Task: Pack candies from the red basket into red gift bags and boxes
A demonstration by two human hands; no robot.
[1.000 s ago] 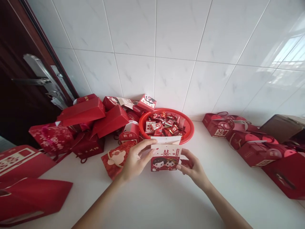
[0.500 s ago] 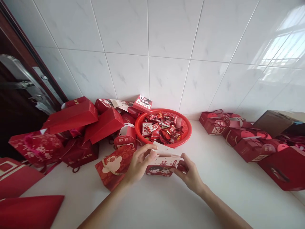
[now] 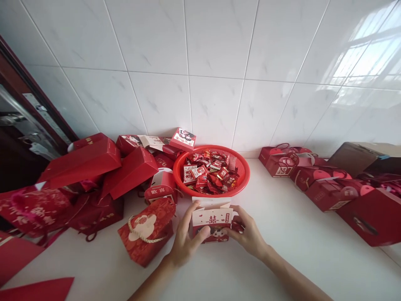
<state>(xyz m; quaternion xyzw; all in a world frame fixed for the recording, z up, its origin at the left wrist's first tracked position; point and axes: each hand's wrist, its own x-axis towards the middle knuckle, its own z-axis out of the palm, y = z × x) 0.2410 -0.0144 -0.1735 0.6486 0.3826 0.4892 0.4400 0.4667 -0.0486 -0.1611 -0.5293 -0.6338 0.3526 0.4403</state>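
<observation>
Between my hands stands a small red and white gift box (image 3: 212,218), its white top flaps raised and two cartoon faces printed on its front. My left hand (image 3: 187,238) grips its left side, thumb on the front panel and fingers behind. My right hand (image 3: 247,230) holds the right side, thumb near the front corner. Just behind the box sits a red plastic basket (image 3: 246,184), holding several wrapped sweets (image 3: 216,173). To the left of my left hand lies a red box with a rope handle (image 3: 147,232).
A heap of red gift boxes (image 3: 84,167) fills the left, near a door (image 3: 12,121). Along the right stand several red handled boxes (image 3: 328,192) and a brown carton (image 3: 357,159). White tiled wall (image 3: 216,100) rises behind the white tabletop (image 3: 266,271).
My left hand has moved from the top flap down to the box's left side. The box has come slightly nearer, its flaps now upright. The view has shifted a little.
</observation>
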